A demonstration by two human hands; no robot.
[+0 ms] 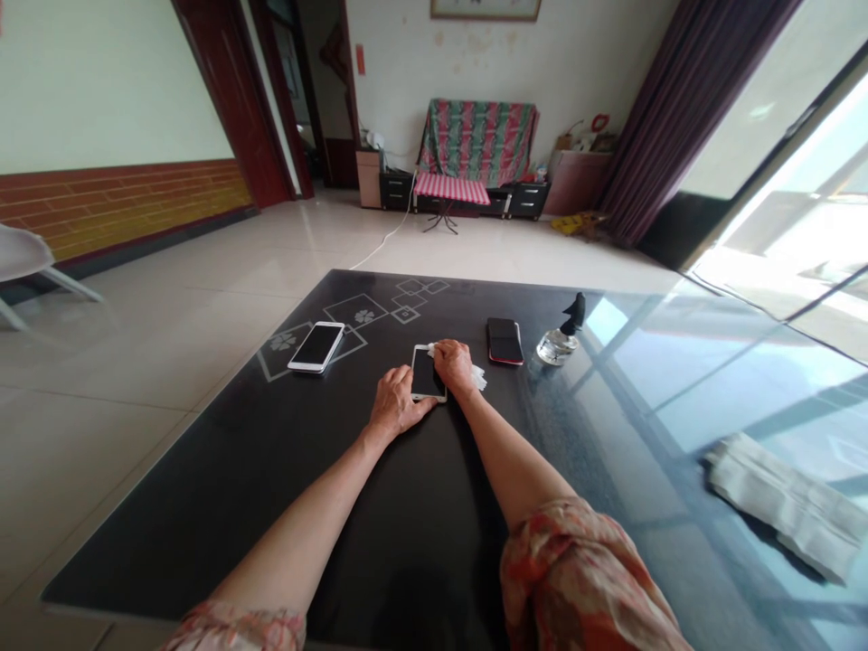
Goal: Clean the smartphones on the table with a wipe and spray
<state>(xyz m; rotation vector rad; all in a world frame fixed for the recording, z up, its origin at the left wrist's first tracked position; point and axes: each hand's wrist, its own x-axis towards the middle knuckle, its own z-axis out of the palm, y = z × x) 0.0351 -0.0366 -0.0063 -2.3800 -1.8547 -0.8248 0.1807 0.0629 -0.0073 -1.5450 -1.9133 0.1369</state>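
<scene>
The white smartphone (427, 372) lies screen-up mid-way across the black glass table (380, 524). My left hand (397, 404) rests its fingers, held together, flat along the phone's left edge. My right hand (453, 363) pinches a white wipe (478, 376) at its top corner. A second white phone (316, 346) lies to the left, a dark red phone (504, 341) and a small spray bottle (560, 339) to the right. Beyond are pale floor tiles (203, 298), a cloth-draped sofa (478, 145) and a purple curtain (678, 108).

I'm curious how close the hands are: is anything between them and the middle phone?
Nothing blocks the left hand, which touches the middle phone at its lower left edge. Under the right hand only a white wipe lies against the phone's top end. The bottle stands apart.
</scene>
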